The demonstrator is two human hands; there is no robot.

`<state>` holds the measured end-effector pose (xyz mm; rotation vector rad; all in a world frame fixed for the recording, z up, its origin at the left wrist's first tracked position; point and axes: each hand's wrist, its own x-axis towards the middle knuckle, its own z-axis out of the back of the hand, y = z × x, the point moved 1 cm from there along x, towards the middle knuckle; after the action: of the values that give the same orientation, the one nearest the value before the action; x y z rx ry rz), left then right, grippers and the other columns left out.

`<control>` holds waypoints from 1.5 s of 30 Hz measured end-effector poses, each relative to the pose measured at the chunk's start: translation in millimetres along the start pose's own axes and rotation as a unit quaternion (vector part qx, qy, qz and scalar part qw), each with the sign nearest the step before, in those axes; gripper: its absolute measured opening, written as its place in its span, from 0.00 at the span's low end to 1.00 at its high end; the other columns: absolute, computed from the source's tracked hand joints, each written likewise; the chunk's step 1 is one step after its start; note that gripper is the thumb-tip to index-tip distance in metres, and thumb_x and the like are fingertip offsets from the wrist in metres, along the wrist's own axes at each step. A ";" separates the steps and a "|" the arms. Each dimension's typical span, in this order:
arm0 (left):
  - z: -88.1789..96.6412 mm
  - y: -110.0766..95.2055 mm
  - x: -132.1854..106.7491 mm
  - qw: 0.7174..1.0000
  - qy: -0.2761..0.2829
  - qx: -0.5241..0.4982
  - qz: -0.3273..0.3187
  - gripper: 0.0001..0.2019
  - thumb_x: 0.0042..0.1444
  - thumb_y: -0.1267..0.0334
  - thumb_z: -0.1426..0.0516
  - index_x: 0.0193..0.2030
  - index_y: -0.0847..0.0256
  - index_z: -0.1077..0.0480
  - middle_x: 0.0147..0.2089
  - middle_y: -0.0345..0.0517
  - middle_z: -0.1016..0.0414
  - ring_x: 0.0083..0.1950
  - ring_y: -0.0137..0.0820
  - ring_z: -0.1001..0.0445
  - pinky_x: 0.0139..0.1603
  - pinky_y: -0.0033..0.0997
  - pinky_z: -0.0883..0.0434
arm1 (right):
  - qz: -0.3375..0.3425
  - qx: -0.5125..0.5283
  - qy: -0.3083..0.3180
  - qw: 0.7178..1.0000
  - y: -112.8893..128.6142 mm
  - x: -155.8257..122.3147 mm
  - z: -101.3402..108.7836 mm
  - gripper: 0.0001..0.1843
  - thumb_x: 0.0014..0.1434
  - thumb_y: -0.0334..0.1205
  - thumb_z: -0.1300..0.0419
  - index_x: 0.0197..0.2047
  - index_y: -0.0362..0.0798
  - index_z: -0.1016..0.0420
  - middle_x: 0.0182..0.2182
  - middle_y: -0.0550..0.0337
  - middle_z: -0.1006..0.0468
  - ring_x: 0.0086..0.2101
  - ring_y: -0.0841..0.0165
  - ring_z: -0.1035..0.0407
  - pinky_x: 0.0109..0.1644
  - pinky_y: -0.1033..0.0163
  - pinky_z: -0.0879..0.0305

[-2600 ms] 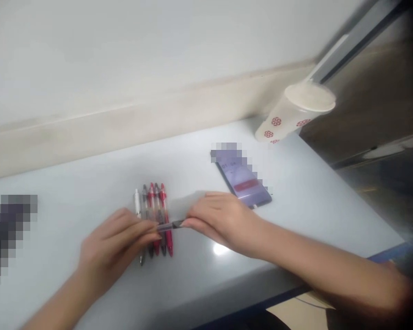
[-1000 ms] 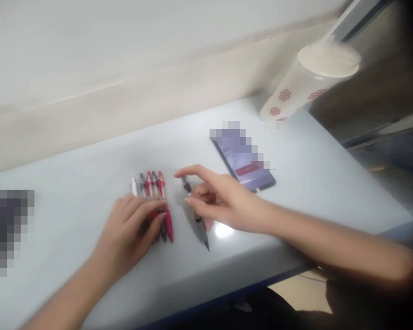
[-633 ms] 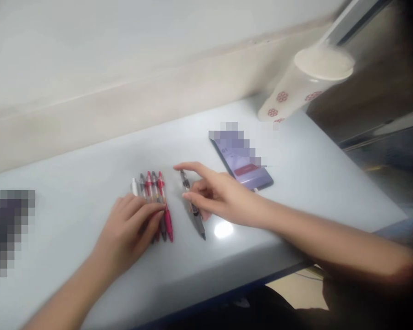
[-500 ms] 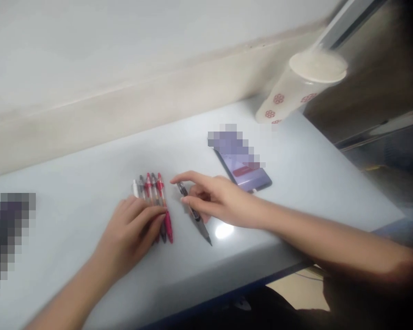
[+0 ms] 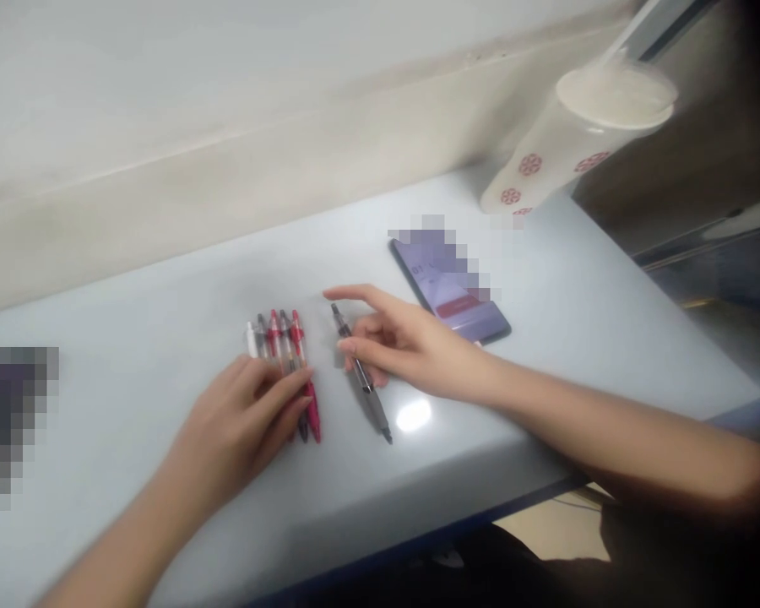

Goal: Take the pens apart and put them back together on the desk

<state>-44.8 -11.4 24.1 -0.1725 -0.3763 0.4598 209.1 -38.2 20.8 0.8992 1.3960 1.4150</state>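
Several pens (image 5: pixel 296 331) lie side by side in a row on the white table, among them red, dark and white ones. My left hand (image 5: pixel 247 414) is closed over the row, thumb and forefinger at the rightmost red pen (image 5: pixel 315 414); it covers the pens' middle and lower parts. Just to the right, my right hand (image 5: pixel 393 338) grips a dark clear-barrelled pen (image 5: pixel 358 365) between the thumb and curled fingers. Its forefinger is stretched out above the pen's top end. This pen slants, its lower end close to the table top.
Behind my right hand lies a phone (image 5: pixel 462 295) with a lit purple screen, partly pixelated. A tall white cup (image 5: pixel 570 143) with red patterns stands at the back right by the wall (image 5: pixel 228 186). A pixelated dark object (image 5: pixel 13 422) lies at the far left. The table's front edge (image 5: pixel 456 523) is near.
My right forefinger has lifted and straightened away from the pen's top end. The pen stays in my right hand. My left hand remains on the row, and the view has shifted slightly.
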 end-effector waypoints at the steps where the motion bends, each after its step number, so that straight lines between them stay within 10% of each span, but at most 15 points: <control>1: 0.1 0.6 -0.4 1.000 0.000 0.000 -0.002 0.14 0.69 0.71 0.42 0.59 0.63 0.26 0.39 0.46 0.29 0.36 0.33 0.30 0.35 0.33 0.29 | -0.003 0.005 -0.004 1.000 -0.2 0.0 -0.2 0.24 0.72 0.40 0.42 0.68 0.48 0.39 0.27 0.69 0.26 0.26 0.71 0.28 0.37 0.62 0.29; 15: 1.1 3.8 -3.7 1.000 0.010 0.005 -0.018 0.17 0.69 0.70 0.42 0.63 0.61 0.26 0.38 0.47 0.29 0.33 0.33 0.31 0.32 0.33 0.31 | -0.002 0.056 0.013 0.998 -1.3 2.0 -2.3 0.10 0.68 0.38 0.37 0.51 0.48 0.31 0.30 0.66 0.23 0.25 0.74 0.30 0.33 0.65 0.29; 45: 3.6 6.7 -6.3 0.999 0.027 -0.042 0.017 0.17 0.69 0.71 0.43 0.63 0.60 0.28 0.44 0.48 0.27 0.38 0.32 0.27 0.37 0.32 0.28 | 0.012 0.025 -0.060 0.998 -7.6 2.9 0.0 0.18 0.63 0.35 0.36 0.56 0.50 0.31 0.33 0.67 0.34 0.30 0.73 0.34 0.34 0.64 0.34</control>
<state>-54.1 -8.2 23.8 -0.2722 -0.3402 0.4725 209.0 -36.0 13.0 1.0192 1.3392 1.3275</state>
